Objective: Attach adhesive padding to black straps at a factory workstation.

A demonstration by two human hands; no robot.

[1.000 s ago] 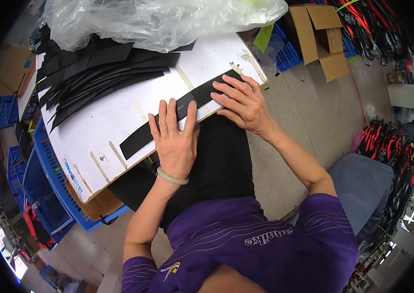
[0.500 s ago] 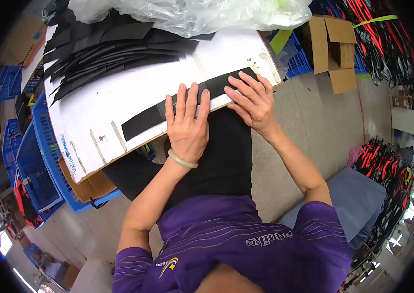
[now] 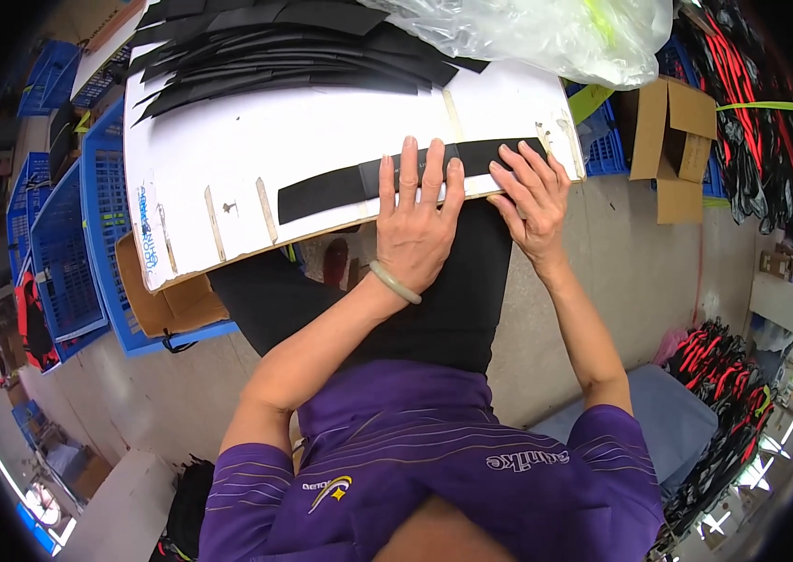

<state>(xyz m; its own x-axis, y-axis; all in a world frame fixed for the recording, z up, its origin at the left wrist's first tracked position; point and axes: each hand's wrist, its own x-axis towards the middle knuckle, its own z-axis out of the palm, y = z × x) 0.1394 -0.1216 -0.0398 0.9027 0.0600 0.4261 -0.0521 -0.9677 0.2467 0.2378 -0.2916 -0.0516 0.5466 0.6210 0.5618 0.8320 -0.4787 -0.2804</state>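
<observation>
Long flat black strip along the near edge of my white surface, my left hand fingers spread flat on it, right hand fingers spread pressing its right end.

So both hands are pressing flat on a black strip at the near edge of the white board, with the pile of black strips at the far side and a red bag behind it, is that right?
Nearly: the bag is clear plastic, not red, as the head view shows. The left hand and right hand do press flat on the black strip at the near edge of the white board, with the pile of black strips at the far side.
</observation>
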